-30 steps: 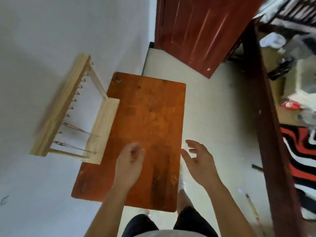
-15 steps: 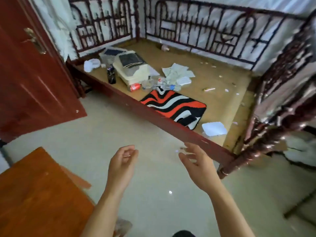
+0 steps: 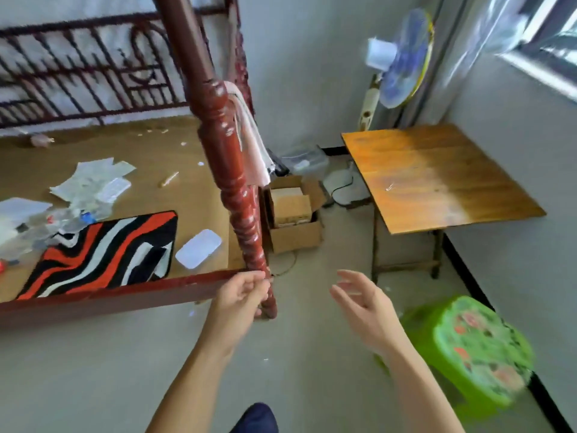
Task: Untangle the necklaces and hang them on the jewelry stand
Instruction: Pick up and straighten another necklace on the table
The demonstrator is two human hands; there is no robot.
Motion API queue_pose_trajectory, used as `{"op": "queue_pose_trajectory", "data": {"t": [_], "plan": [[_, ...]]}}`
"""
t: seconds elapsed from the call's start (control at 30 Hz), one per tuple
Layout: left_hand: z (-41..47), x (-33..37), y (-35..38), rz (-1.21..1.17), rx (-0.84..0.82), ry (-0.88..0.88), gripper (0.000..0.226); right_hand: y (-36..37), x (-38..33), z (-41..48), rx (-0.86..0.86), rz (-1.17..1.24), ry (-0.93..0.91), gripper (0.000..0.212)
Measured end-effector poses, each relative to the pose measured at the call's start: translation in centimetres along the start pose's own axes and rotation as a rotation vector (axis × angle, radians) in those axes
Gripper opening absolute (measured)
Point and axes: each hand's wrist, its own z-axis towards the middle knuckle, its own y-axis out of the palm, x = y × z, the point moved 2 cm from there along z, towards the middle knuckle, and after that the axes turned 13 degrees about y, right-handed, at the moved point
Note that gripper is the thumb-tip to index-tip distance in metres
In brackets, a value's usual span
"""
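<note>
Bedroom, head view: both bare hands raised over grey floor. Left hand (image 3: 240,296) loosely curled, nothing seen in it, in front of foot of red bedpost (image 3: 224,145). Right hand (image 3: 363,303) spread, fingers apart, holding nothing, left of green stool (image 3: 474,348). Wooden table (image 3: 437,176) stands by right wall; tiny pale glint (image 3: 388,186) near its left edge, too small to identify. Striped mat (image 3: 103,248) lies at near edge of bed platform (image 3: 187,157). Necklaces, jewelry stand out of frame.

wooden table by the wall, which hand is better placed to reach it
Probably right: the right hand is open on the wooden table side; the left hand, loosely curled, is over by the bedpost.
</note>
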Motion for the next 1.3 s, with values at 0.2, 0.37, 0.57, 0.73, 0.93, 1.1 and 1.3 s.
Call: {"op": "queue_pose_trajectory", "data": {"t": [0.2, 0.37, 0.57, 0.73, 0.93, 1.1, 1.3], "plan": [[10.8, 0.3, 10.2, 0.041, -0.097, 0.039, 0.014, -6.7, 2.2, 9.2, 0.097, 0.108, 0.101, 0.033], [22.9, 0.5, 20.2, 0.073, -0.227, 0.014, 0.012, -13.6, 1.9, 20.3, 0.182, 0.046, 0.172, 0.039], [36.2, 8.4, 32.3, 0.138, -0.401, 0.124, 0.013, -25.9, -2.6, 30.1, 0.340, 0.137, 0.177, 0.041], [43.4, 12.6, 42.3, 0.177, -0.542, 0.178, 0.013, -33.5, -1.9, 36.3, 0.440, 0.213, 0.224, 0.043], [50.8, 9.9, 53.9, 0.267, -0.560, 0.060, 0.012, -39.6, 3.2, 47.5, 0.361, 0.203, 0.340, 0.042], [55.2, 7.7, 62.1, 0.348, -0.554, -0.104, 0.020, -44.6, 5.7, 56.9, 0.243, 0.130, 0.416, 0.042], [60.4, 3.9, 67.5, 0.389, -0.558, -0.204, 0.023, -47.2, 7.8, 64.6, 0.201, 0.041, 0.471, 0.041]]}}
